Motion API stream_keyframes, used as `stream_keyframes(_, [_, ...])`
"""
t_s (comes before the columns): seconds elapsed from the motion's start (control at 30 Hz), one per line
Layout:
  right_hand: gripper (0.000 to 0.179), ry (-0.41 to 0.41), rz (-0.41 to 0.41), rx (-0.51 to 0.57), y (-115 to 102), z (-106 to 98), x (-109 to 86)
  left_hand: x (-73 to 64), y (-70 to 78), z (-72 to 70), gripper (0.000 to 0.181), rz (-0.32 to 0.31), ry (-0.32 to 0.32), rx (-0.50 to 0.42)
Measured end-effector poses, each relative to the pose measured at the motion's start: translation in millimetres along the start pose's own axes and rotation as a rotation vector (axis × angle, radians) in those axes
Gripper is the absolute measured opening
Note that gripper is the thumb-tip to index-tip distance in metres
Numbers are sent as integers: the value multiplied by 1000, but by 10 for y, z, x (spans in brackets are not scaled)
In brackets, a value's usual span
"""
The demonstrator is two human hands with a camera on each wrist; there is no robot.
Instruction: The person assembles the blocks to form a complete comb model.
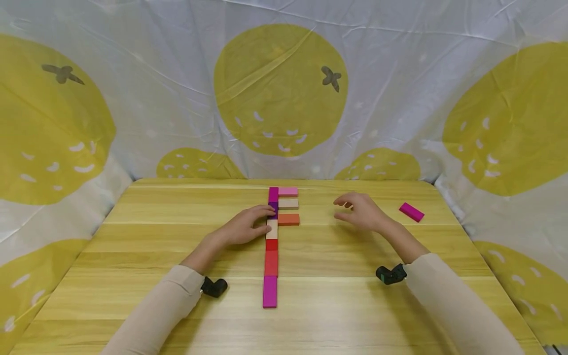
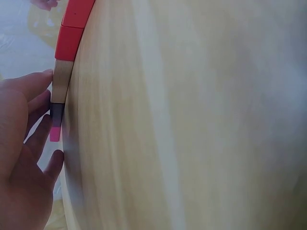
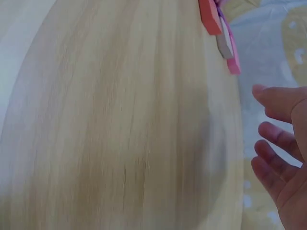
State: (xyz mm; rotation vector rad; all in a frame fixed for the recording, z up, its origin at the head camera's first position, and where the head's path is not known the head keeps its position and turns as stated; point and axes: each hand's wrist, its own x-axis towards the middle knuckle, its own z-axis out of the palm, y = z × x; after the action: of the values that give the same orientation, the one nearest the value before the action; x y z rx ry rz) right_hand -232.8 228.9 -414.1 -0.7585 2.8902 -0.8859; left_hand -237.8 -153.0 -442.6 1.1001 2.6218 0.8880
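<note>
A line of coloured wooden blocks runs front to back on the table. It goes from a magenta block [image 1: 269,292] at the front through red blocks [image 1: 271,264], a plain wood block [image 1: 272,230] and a purple block [image 1: 272,211] to a magenta block [image 1: 273,193] at the back. Pink [image 1: 289,192], pale wood [image 1: 289,204] and orange [image 1: 289,220] blocks stick out rightward from its far part. My left hand [image 1: 241,227] touches the line's left side at the purple and plain wood blocks, fingers relaxed. My right hand [image 1: 361,212] hovers right of the orange block, fingers loosely bent, holding nothing.
A loose magenta block [image 1: 411,212] lies at the right, beyond my right hand. The wooden table [image 1: 333,315] ends at a hanging cloth [image 1: 390,88] with yellow fruit prints. Dark wrist devices [image 1: 215,287] sit at both sleeves.
</note>
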Motion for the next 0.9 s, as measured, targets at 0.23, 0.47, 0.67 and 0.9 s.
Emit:
stream_keyframes(0.23, [37, 32, 47, -1, 224, -170, -160, -4, -3, 2, 49, -11, -5, -1])
stream_keyframes(0.47, [38, 60, 122, 3, 469, -340, -347, -10, -11, -2, 49, -22, -15, 0])
stream_keyframes(0.67, [40, 63, 165, -11, 659, -471, -507, -13, 7, -7, 49, -19, -11, 1])
stream_keyframes(0.9, [44, 89, 196, -17, 829, -586, -670, -8, 5, -2, 49, -29, -22, 4])
